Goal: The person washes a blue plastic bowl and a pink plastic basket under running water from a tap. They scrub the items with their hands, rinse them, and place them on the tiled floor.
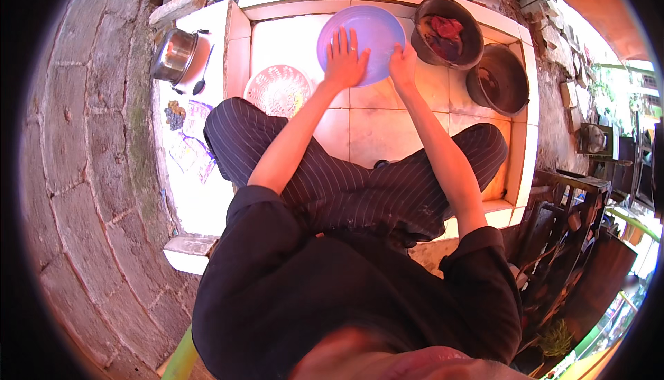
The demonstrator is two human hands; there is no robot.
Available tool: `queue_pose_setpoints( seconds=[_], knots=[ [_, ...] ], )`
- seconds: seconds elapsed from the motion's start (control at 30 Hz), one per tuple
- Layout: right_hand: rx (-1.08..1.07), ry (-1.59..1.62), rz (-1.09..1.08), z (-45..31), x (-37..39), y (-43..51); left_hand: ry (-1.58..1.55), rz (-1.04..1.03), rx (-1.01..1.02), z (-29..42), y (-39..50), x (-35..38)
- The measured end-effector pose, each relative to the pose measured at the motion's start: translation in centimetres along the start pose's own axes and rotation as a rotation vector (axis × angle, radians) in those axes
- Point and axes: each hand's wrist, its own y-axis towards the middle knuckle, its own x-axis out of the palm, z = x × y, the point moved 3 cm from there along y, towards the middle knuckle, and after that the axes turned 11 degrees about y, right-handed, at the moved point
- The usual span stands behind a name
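A round purple plastic basin (378, 22) is in front of me at the far side of a tiled washing area (384, 131). My left hand (346, 60) lies palm down over its inside, fingers apart. My right hand (403, 63) grips the basin's right rim, with the thumb on the inner side. Left of the basin, beside my knee, sits a white and pink basket with a cut-out leaf pattern (275, 86). To the right stands a dark bucket (423, 35) holding red and dark cloth, and close to it a second dark bucket (519, 76).
On the white tiled ledge (192, 214) at left are a metal pot (174, 55), a dark-ended spoon (199, 84), a scouring pad (175, 115) and printed plastic packets (192, 154). A stone block wall (72, 167) rises at far left. Dark wooden furniture (560, 234) stands right.
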Motion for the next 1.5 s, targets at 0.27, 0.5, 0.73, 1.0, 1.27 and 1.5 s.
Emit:
queue_pose_setpoints(
  seconds=[0.27,0.5,0.73,1.0,1.27,1.5],
  knots=[
    [-0.211,0.014,-0.006,1.1,0.6,-2.2,0.039,-0.055,0.514,2.9,0.1,-2.9],
    [-0.146,-0.114,0.081,-4.3,-1.5,0.4,0.027,-0.282,0.060,-0.3,-1.2,0.5],
    [-0.189,-0.106,0.116,-4.6,-1.3,0.9,-0.065,-0.387,0.181,5.3,-6.5,-3.2],
    [-0.206,0.006,0.121,-3.1,-0.9,1.6,-0.185,-0.066,0.522,5.6,-5.7,-4.7],
    [-0.204,0.031,0.153,-4.7,-2.8,3.0,0.253,0.146,0.115,1.2,-3.8,-6.7],
    [-0.238,0.008,0.217,-2.7,-3.2,3.8,0.342,0.233,0.043,0.7,-2.9,-6.5]
  ],
)
